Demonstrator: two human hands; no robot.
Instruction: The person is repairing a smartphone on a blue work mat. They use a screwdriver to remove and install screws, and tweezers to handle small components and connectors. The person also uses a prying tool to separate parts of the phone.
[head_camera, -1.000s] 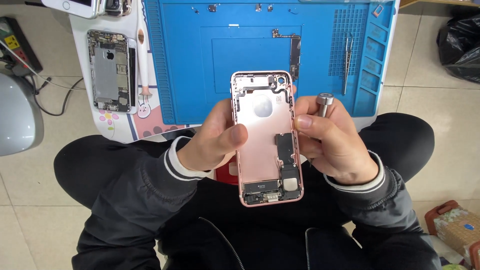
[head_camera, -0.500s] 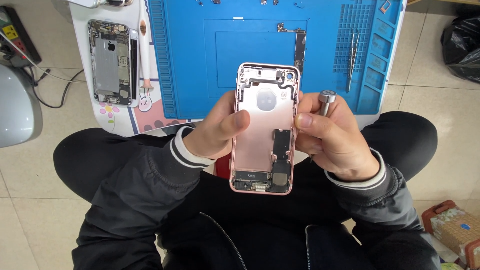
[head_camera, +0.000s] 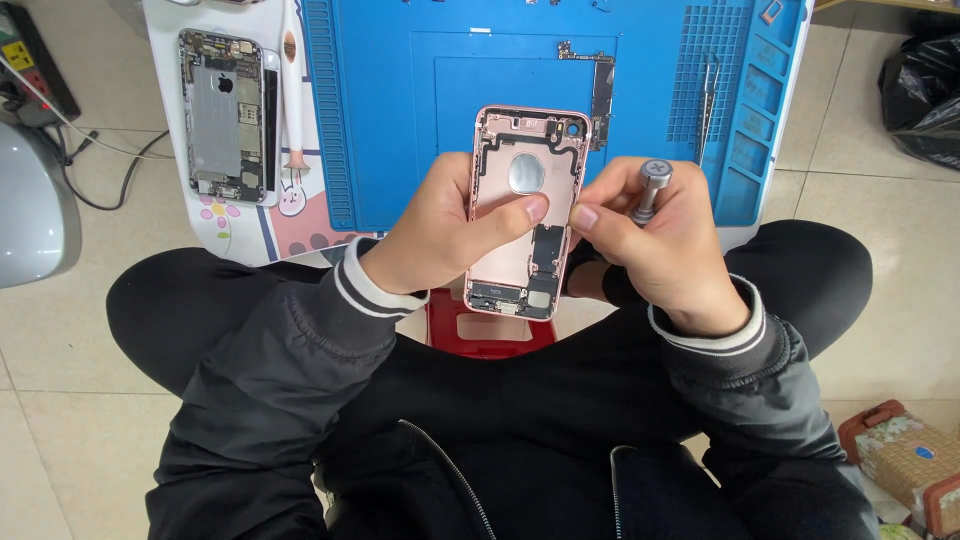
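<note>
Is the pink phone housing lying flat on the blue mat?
No: the pink phone housing is held up between the left hand and right hand, above the blue mat.

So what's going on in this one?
A seated person holds an opened pink phone housing over their lap, inner side up. The left hand grips its left edge, thumb lying across the inside. The right hand touches the right edge while holding a small metal screwdriver. Ahead lies a blue work mat with a circuit board and tweezers; a second opened phone lies left of it.
</note>
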